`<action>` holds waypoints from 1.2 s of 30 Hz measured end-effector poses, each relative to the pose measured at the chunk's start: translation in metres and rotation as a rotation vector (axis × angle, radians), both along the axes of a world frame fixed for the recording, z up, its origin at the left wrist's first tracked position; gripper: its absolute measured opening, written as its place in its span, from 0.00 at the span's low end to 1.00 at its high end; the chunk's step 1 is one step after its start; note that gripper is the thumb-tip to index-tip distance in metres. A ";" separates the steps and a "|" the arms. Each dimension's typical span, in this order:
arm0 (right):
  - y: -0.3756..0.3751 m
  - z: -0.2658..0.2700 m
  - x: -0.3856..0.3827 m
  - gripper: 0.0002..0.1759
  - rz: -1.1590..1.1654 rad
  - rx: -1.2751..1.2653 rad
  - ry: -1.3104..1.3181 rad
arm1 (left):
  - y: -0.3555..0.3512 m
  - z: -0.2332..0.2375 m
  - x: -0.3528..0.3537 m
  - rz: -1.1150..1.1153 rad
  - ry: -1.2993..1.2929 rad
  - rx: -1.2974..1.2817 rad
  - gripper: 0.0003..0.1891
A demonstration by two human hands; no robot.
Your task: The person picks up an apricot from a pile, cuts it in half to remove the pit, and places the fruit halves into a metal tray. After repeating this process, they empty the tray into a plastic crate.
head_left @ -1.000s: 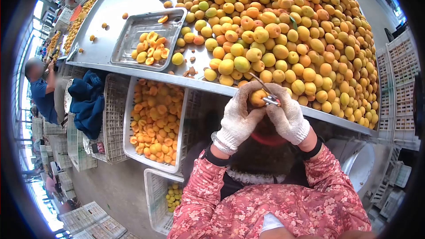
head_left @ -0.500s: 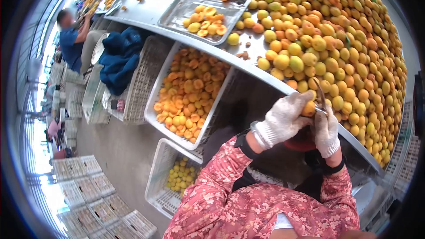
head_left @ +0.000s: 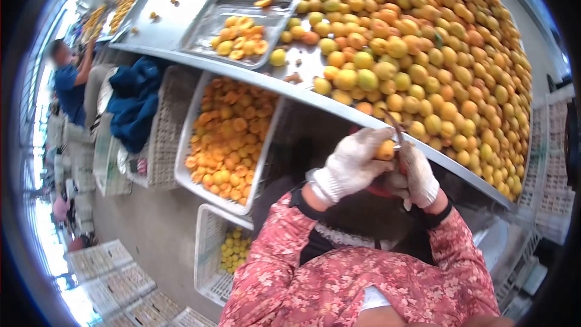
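Above the table's near edge, my left hand (head_left: 351, 163), in a white knit glove, is closed around a yellow-orange apricot (head_left: 385, 150). My right hand (head_left: 420, 177), gloved alike, grips a slim hand tool (head_left: 396, 127) with curved dark reddish-brown arms and a shiny metal part. That metal lies against the apricot's right side, and the gloves partly hide the tool. Just beyond both hands spreads a big heap of whole apricots (head_left: 417, 60) on the metal table (head_left: 242, 66).
A metal tray (head_left: 200, 30) of apricot halves stands on the table. Below it are a white crate (head_left: 181, 163) full of halves and another crate (head_left: 203, 254) holding greenish-yellow fruit. Blue cloth (head_left: 136, 100) drapes over crates at left. Farther off, a person in blue (head_left: 69, 85) sits working.
The whole scene has shifted left in view as the head turned. My right hand's fingers have curled lower around the tool; the apricot stays in my left hand.
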State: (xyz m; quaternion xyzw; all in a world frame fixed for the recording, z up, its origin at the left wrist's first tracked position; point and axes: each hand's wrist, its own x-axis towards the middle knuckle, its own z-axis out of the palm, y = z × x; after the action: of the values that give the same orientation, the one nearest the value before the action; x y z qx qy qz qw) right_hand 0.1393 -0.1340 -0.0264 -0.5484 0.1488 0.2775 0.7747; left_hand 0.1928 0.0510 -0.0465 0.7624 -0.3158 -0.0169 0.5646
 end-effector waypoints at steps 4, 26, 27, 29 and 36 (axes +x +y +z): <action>-0.003 0.009 -0.002 0.33 0.010 0.353 -0.034 | 0.003 0.010 0.002 -0.119 0.269 -0.174 0.28; 0.016 -0.007 0.003 0.19 0.076 -0.652 -0.741 | -0.008 0.010 0.001 -0.067 0.730 -0.638 0.29; 0.018 -0.010 0.004 0.19 0.034 -0.636 -0.772 | -0.010 0.008 0.000 -0.090 0.762 -0.734 0.27; 0.020 -0.013 0.005 0.20 0.047 -0.675 -0.767 | -0.016 0.015 0.001 -0.078 0.842 -0.841 0.26; 0.021 -0.015 0.010 0.17 0.068 -0.683 -0.779 | -0.020 0.003 0.005 -0.041 0.999 -1.038 0.28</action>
State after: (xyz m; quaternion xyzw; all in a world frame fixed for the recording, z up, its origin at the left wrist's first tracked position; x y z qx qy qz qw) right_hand 0.1494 -0.1129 -0.0412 -0.8372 -0.0865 0.0132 0.5398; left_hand 0.1974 0.0306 -0.0431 0.2907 -0.0013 -0.2220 0.9307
